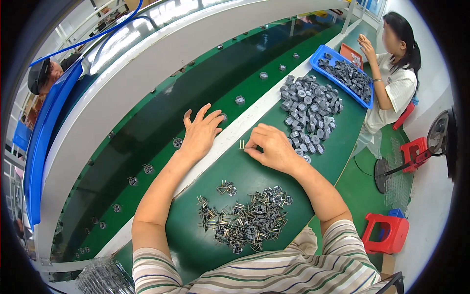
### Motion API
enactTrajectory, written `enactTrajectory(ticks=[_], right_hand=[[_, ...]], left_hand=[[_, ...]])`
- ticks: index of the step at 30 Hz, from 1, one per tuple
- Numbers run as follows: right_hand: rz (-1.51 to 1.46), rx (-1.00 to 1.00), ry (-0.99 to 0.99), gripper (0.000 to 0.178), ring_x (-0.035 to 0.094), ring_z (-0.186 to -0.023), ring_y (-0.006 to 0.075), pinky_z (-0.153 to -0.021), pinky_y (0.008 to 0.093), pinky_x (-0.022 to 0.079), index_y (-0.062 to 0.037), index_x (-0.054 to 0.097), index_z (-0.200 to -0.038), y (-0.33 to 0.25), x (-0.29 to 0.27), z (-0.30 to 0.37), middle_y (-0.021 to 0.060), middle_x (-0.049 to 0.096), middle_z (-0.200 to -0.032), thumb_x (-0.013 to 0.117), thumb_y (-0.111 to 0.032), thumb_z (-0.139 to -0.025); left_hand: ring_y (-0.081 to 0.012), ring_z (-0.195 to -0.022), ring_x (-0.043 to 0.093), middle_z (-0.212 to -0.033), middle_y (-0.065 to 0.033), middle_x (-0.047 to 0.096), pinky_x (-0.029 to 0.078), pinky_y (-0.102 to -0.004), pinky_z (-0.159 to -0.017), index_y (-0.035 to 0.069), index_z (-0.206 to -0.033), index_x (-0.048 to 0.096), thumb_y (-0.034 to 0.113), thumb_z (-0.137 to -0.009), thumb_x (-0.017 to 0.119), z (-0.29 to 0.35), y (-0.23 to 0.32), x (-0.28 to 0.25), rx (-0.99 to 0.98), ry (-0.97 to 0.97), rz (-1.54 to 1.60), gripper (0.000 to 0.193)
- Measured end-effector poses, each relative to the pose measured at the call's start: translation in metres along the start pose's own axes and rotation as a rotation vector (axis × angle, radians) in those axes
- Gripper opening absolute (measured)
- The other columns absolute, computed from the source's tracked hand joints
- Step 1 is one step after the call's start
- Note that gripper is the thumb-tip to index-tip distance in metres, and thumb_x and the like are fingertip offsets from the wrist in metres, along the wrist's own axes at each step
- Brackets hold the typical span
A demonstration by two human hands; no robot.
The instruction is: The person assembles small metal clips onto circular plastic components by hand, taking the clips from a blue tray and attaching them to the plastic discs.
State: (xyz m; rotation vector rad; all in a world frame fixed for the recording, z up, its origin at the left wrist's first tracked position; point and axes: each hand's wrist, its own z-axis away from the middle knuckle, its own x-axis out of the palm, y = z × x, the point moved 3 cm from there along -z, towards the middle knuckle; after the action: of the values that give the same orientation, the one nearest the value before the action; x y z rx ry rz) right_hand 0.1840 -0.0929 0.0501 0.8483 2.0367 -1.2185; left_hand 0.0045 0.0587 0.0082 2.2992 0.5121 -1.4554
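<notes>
Head view: we see a white rail (254,110) running between the green conveyor (161,147) and the green tabletop (200,183); the left forearm reaches across it. Left hand (198,134): fingers spread over the belt, a grey round piece (223,117) right at the fingertips; contact we can't tell. Right hand (271,147): thumb and fingers pinching a small part with brass pins (242,144) above the tabletop, near the rail; its body is mostly hidden by the fingers. Around: we get a loose heap of pinned parts (245,220) nearest the torso, and a heap of grey round caps (313,117) beyond the right hand. More pieces are spaced along the belt. Off to the right, a co-worker (399,83), a black fan (438,130) and a red stool (387,232) on the floor.

Containers: a blue tray (338,84) past the caps holds many dark grey pieces. Behind it, an orange tray (344,47) has pale bits, probably small parts, too small for us to tell.
</notes>
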Motion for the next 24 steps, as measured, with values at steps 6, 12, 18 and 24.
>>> enactTrajectory(ticks=[6,12,18,24], right_hand=[[0.241,-0.12,0.012,0.012,0.061,-0.089,0.026,-0.077,0.0428,0.048,-0.0074,0.068,-0.077,0.0,-0.001,0.003,0.0048,0.06,-0.082,0.078,-0.014,-0.081],[-0.063,0.103,0.002,0.012,0.063,-0.096,0.0248,-0.084,0.0405,0.048,-0.0083,0.072,-0.087,0.013,-0.004,0.0,0.0038,0.066,-0.087,0.079,-0.016,-0.082],[-0.022,0.028,0.011,0.012,0.065,-0.092,0.0269,-0.082,0.0422,0.05,-0.0071,0.073,-0.087,0.023,0.005,0.0,0.006,0.069,-0.086,0.081,-0.016,-0.084],[-0.172,0.224,0.065,0.012,0.066,-0.092,0.0253,-0.083,0.0412,0.052,-0.0062,0.076,-0.086,0.032,0.009,-0.001,0.0065,0.073,-0.089,0.081,-0.017,-0.085]], left_hand=[[-0.0211,-0.113,0.062,-0.101,-0.0009,0.071,0.035,-0.0523,-0.1,0.01,-0.101,0.071,0.013,-0.086,0.079,0.001,0.003,-0.015,0.001,0.15,0.131,0.018],[-0.0219,-0.105,0.063,-0.1,-0.0021,0.069,0.034,-0.042,-0.094,0.01,-0.101,0.065,0.016,-0.082,0.081,0.0,0.039,-0.027,-0.048,0.121,0.377,0.025],[-0.0224,-0.112,0.06,-0.109,-0.0035,0.067,0.033,-0.0428,-0.097,0.011,-0.116,0.065,0.023,-0.08,0.085,0.006,0.047,-0.01,0.001,-0.054,0.528,0.043],[-0.0237,-0.116,0.053,-0.117,-0.0032,0.061,0.033,-0.0424,-0.097,0.009,-0.107,0.068,0.03,-0.074,0.092,0.009,0.05,-0.001,-0.001,-0.058,0.514,0.045]])
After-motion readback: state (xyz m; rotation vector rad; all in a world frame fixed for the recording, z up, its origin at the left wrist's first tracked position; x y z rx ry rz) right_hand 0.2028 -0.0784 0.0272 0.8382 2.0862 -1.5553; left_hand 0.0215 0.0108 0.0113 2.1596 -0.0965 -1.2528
